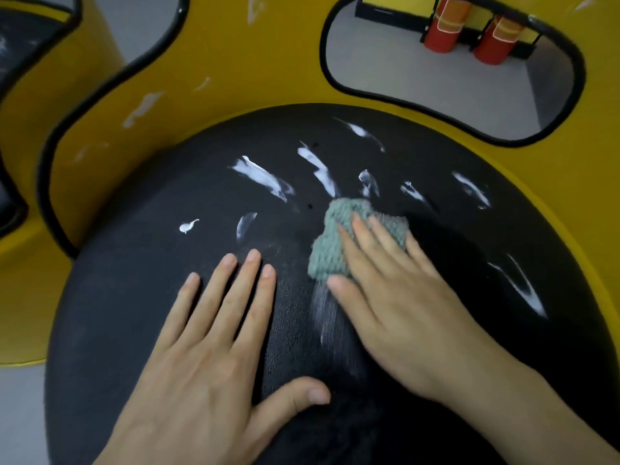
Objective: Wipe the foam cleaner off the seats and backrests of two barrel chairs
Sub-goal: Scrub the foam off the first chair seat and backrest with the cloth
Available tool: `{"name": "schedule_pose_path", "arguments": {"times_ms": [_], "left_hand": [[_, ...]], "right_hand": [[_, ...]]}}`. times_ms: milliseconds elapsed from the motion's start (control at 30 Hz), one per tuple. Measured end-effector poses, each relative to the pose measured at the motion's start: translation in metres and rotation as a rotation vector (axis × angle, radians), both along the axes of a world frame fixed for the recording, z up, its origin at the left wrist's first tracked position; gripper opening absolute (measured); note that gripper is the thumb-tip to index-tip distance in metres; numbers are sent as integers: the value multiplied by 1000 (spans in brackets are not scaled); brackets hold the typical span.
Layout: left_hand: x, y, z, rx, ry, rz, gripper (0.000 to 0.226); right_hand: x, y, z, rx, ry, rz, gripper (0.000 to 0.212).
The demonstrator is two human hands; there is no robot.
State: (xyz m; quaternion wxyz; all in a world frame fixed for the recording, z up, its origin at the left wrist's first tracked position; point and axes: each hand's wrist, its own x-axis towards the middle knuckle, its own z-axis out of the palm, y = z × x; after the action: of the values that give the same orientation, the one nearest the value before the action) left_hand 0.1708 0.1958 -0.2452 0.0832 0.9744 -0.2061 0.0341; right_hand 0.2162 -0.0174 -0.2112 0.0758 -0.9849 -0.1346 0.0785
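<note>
Head view — foam-streaked black seat [127,297]

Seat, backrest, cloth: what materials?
Seat: likely black faux leather or vinyl, with a pebbled grain and slight sheen. Backrest: smooth yellow vinyl-like cover, black piping. Cloth: grey-green looped terry or microfibre, nubby texture.

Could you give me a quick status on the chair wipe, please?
Left hand flat on seat. Right hand presses cloth mid-seat. Foam streaks beyond cloth. Nothing blocking.
</note>
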Motion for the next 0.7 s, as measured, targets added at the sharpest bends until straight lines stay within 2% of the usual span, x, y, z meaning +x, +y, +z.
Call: {"name": "schedule_pose_path", "arguments": {"times_ms": [100,167,300,400,533,700], "left_hand": [[0,1,-3,20,-32,14,109],[0,1,-4,31,-35,10,113],[0,2,-4,29,-35,6,113],[2,4,-3,35,-50,-12,109],[3,5,-7,33,-85,-20,110],[4,4,-8,0,-112,2,107]], "right_hand": [[13,7,-2,-34,-29,-44,68],[-11,14,-6,-36,-33,22,67],[-52,12,-15,97,-74,150,57],[-23,5,-5,36,-99,82,56],[18,12,-2,31,-32,-17,64],[-39,25,-19,128,-117,168,56]]}}
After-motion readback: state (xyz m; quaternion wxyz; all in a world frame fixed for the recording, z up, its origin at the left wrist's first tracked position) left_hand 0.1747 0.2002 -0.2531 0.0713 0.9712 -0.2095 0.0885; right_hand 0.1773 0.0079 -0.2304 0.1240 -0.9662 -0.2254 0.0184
